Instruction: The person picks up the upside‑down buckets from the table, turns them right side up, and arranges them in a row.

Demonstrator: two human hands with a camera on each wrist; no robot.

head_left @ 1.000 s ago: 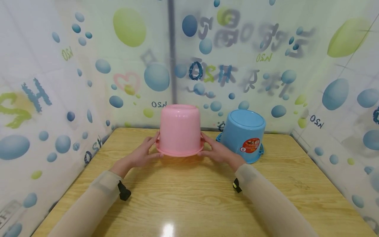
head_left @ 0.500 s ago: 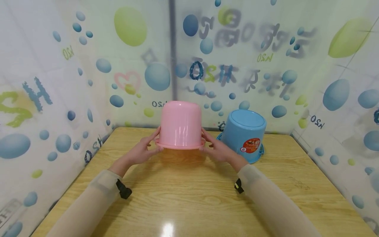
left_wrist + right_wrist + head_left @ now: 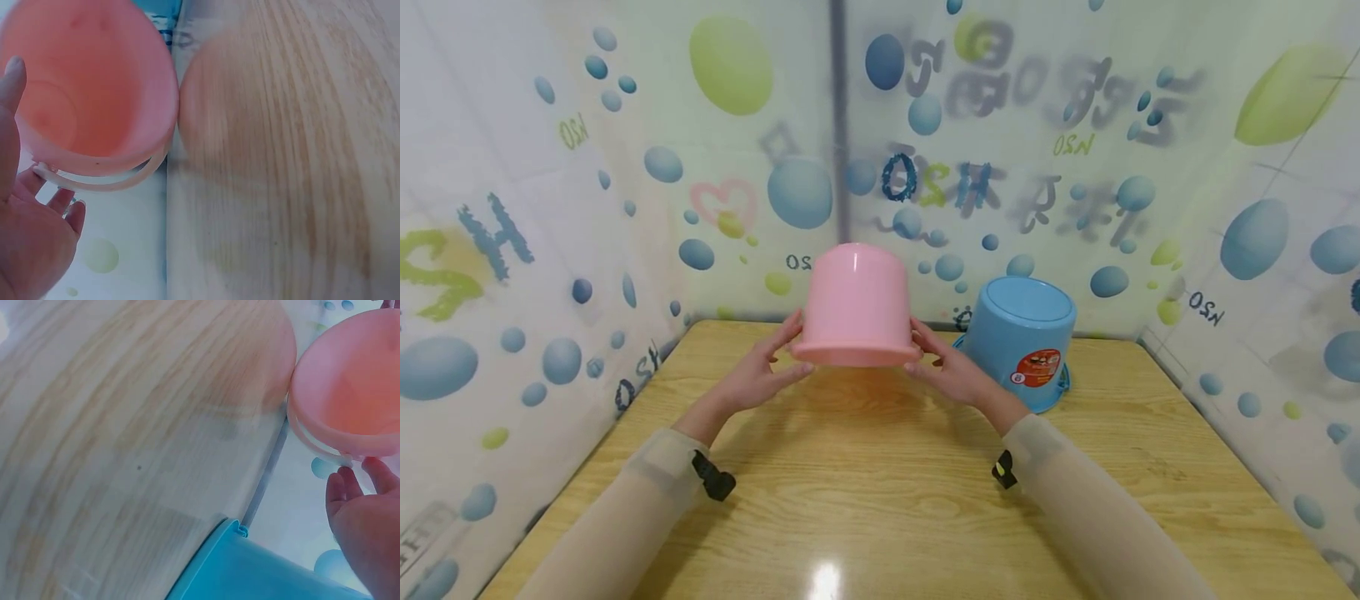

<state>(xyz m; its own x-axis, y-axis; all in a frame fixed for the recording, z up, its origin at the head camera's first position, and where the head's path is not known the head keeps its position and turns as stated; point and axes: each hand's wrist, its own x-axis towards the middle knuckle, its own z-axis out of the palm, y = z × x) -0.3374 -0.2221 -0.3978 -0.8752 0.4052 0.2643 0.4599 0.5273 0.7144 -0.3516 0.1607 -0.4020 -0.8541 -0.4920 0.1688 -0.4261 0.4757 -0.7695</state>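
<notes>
A glossy pink bucket (image 3: 859, 300) is upside down at the middle of the back of the table, tilted so its base leans away and its mouth turns slightly towards me. My left hand (image 3: 754, 371) grips its rim at the left, thumb in front and fingers behind. The same grip shows at the right rim with my right hand (image 3: 953, 371). In the left wrist view the bucket's orange-pink inside (image 3: 87, 94) shows, with a pale carrying handle (image 3: 119, 184) hanging by the rim near the fingers. The rim appears raised off the wood.
Right of the pink bucket, close to my right hand, stands an upside-down blue bucket (image 3: 1018, 333) with a red label. The wooden table (image 3: 865, 492) meets a bubble-patterned curtain (image 3: 745, 267) at the back and sides.
Both hands have lifted the pink bucket higher, and its near rim has tipped up so the opening begins to show. The blue bucket has stayed where it was.
</notes>
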